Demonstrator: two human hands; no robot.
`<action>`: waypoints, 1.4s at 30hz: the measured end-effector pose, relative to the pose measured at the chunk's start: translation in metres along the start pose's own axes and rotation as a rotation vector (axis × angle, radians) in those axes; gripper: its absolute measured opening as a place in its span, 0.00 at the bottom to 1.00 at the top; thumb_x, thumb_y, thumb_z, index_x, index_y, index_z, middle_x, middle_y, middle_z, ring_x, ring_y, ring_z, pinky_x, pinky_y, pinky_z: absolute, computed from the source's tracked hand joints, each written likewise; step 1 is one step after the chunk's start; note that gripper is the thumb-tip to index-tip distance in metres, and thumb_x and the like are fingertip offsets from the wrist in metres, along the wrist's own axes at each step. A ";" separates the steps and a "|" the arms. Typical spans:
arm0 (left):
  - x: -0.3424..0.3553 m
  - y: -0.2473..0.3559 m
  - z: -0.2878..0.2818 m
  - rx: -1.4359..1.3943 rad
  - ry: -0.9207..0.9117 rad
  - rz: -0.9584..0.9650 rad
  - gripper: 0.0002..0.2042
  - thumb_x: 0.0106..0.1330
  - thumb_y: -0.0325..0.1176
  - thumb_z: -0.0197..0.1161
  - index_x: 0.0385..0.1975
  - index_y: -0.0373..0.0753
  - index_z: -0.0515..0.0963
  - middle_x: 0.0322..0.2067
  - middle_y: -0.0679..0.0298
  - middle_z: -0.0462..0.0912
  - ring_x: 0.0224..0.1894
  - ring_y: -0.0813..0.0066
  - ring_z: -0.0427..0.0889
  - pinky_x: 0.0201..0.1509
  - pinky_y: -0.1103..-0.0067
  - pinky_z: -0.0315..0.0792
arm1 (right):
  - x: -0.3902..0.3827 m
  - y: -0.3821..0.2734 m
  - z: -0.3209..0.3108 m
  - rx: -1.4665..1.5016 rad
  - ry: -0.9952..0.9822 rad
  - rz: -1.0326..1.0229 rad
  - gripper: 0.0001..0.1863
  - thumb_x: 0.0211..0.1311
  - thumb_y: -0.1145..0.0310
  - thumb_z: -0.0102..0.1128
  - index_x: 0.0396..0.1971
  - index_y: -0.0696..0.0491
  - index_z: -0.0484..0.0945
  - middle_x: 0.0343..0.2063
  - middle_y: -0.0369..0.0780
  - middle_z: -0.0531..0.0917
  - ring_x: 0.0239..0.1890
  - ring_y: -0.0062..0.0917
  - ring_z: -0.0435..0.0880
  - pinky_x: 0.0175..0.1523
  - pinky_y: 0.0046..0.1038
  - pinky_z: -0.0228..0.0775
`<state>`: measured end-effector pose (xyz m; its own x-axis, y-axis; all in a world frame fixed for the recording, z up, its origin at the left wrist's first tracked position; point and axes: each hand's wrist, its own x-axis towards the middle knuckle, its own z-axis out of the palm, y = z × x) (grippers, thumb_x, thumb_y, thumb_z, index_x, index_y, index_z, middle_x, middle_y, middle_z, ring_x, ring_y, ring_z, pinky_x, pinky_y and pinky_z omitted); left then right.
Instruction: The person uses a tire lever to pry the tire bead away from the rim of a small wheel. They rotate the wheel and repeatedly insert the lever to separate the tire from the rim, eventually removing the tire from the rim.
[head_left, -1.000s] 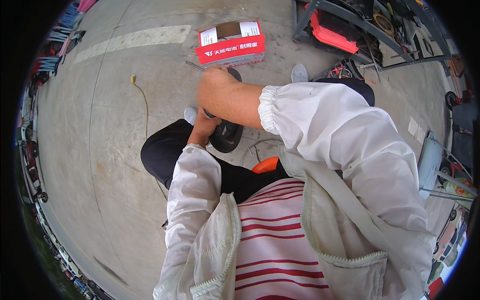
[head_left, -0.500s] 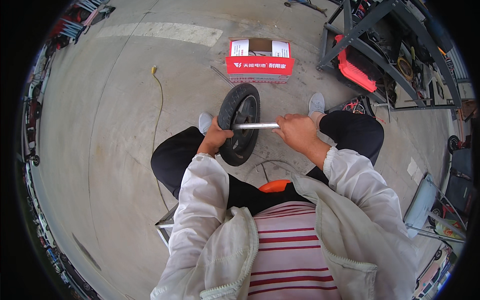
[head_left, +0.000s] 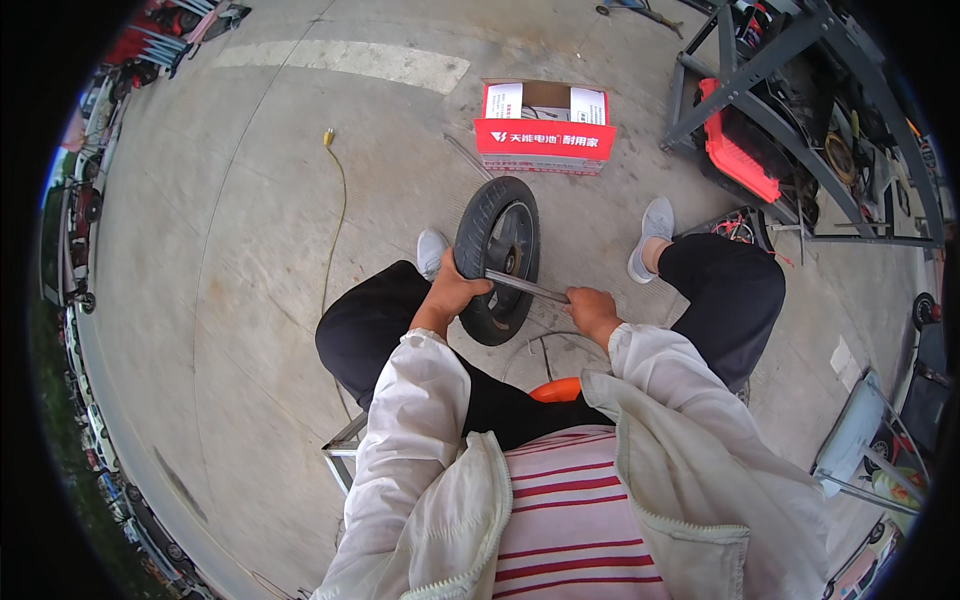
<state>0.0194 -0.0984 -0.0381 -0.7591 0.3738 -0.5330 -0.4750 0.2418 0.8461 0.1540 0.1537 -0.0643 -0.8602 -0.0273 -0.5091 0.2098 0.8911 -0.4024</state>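
A black tyre on a dark rim [head_left: 480,220] stands upright between my knees. My left hand [head_left: 455,288] is closed on the tyre's left side, its thumb by the end of a flat silver metal bar [head_left: 525,285]. That bar lies across the tyre and rim, sloping down to the right, where my right hand [head_left: 592,312] grips it. Whether its left end sits under the tyre's bead I cannot make out.
A red-and-white cardboard box [head_left: 545,145] sits ahead, near another metal bar [head_left: 465,155]. A dark steel rack with a red case [head_left: 735,150] stands right. A yellow cord [head_left: 340,215] runs along the left floor. An orange object [head_left: 553,390] and a cable lie below the wheel.
My right arm was across the wheel, then drew back right, exposing wheel and bar. Since then my right hand has moved lower, and the level bar now slopes down to the right.
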 end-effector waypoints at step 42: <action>-0.031 0.032 0.064 0.193 0.382 0.070 0.35 0.53 0.44 0.73 0.54 0.26 0.67 0.45 0.51 0.79 0.45 0.65 0.80 0.49 0.75 0.73 | -0.082 0.037 -0.048 -0.155 0.122 0.161 0.15 0.56 0.56 0.61 0.34 0.53 0.76 0.29 0.45 0.83 0.35 0.40 0.84 0.39 0.43 0.74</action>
<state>0.0562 -0.0446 0.0046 -0.9138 0.0457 -0.4035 -0.3525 0.4042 0.8440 0.2099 0.2104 -0.0005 -0.8731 0.1674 -0.4579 0.2832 0.9386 -0.1968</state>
